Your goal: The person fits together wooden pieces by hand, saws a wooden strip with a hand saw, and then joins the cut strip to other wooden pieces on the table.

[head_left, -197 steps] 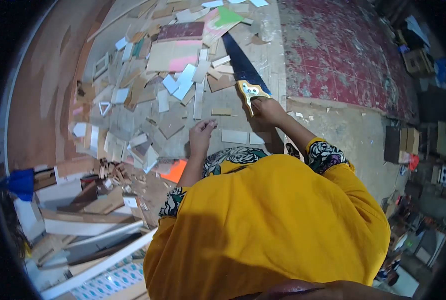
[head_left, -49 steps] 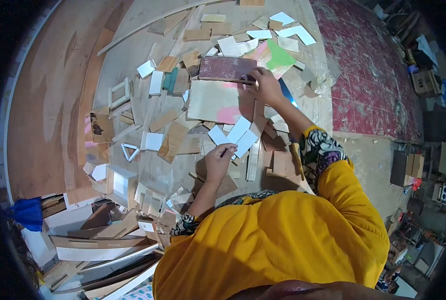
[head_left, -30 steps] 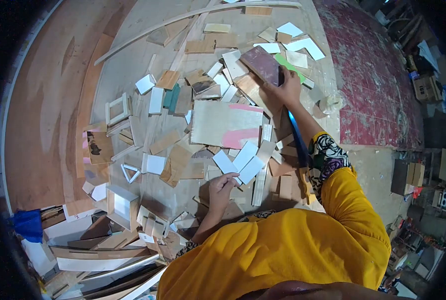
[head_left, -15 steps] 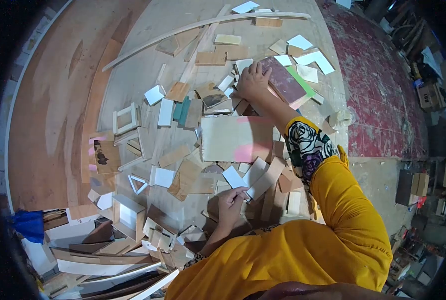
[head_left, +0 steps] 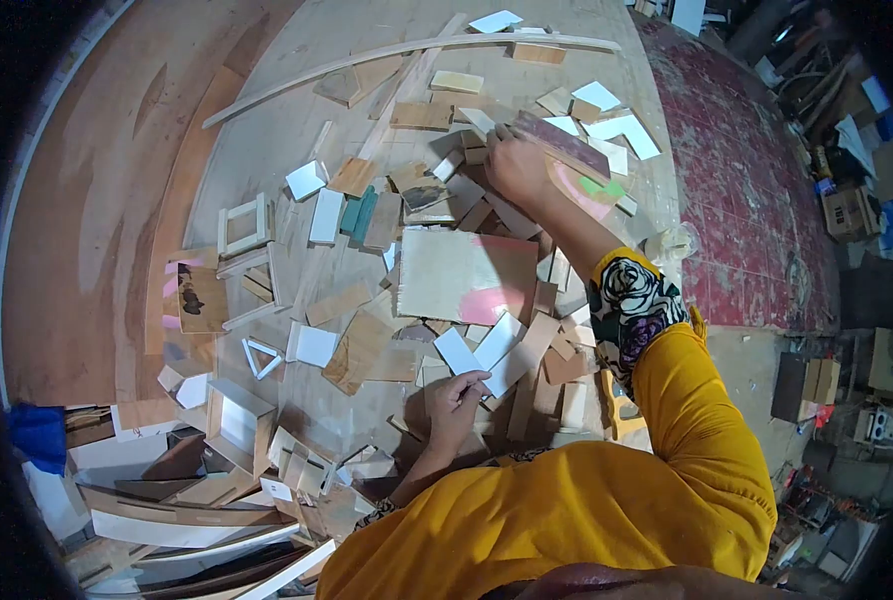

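My right hand (head_left: 516, 168) is closed on the left end of a dark reddish-brown board (head_left: 566, 148), which is tilted up. Below that board, a piece with pink and green paint (head_left: 591, 188) shows. My left hand (head_left: 456, 405) pinches the near end of a pale, flat wooden strip (head_left: 526, 352). White-faced offcuts (head_left: 456, 351) lie beside its fingers. Between the two hands rests a large pale rectangular board (head_left: 456, 275) with pink patches.
Many wood offcuts cover the worktable, with small frames (head_left: 246, 230) and a white triangle (head_left: 262, 358) at the left. A long thin strip (head_left: 416, 58) spans the far side. A yellow-handled tool (head_left: 621, 408) lies near my body. Stacked boards (head_left: 186, 528) fill the lower left.
My right hand has tipped the reddish-brown board up from lying flat, uncovering more of the painted piece and offcuts. My left hand keeps its pinch almost unmoved. The view has shifted slightly.
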